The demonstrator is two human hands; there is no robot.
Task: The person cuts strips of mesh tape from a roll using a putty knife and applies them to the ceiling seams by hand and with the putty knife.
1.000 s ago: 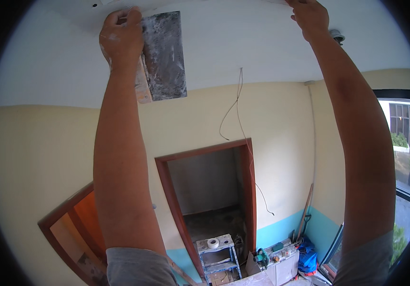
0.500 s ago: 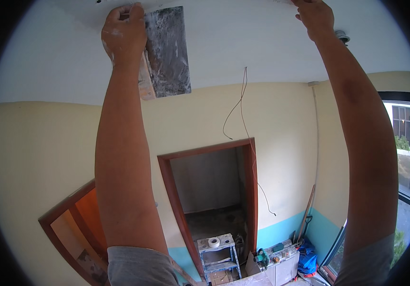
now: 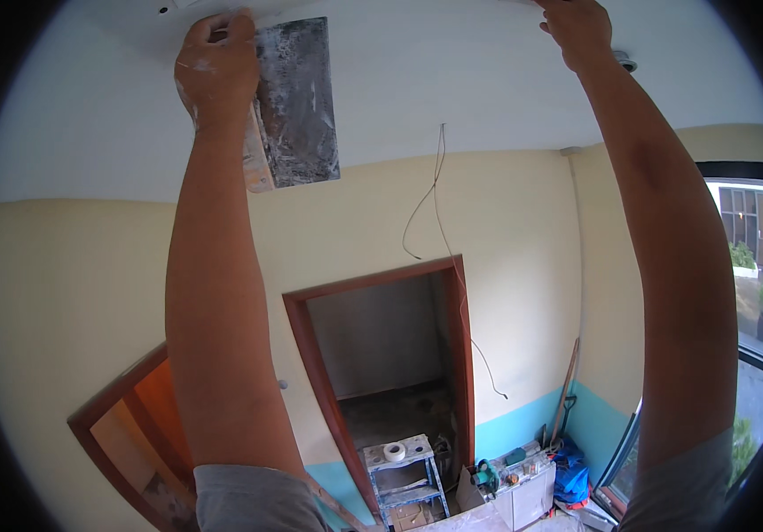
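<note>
Both arms are raised to the white ceiling [image 3: 381, 80]. My left hand [image 3: 215, 71], dusted with white, is closed around a plastering trowel [image 3: 297, 102]. The trowel's dark rectangular blade, smeared with white, hangs to the right of the hand; its pale wooden handle strip shows beside the wrist. Further right, my right hand [image 3: 581, 34] is closed close to the ceiling at the top edge of the view. Its fingertips are cut off there, and what they hold cannot be made out.
Thin loose wires [image 3: 437, 182] hang from the ceiling. Below stand a paint-spattered stepladder [image 3: 408, 474] with a tape roll [image 3: 395, 452], and a cabinet [image 3: 523, 496] bearing tools. A dark doorway [image 3: 381, 337] opens behind; a window [image 3: 759, 266] is at right.
The whole view has shifted slightly, with both hands and the trowel a little further left in it. Both hands keep their closed grip.
</note>
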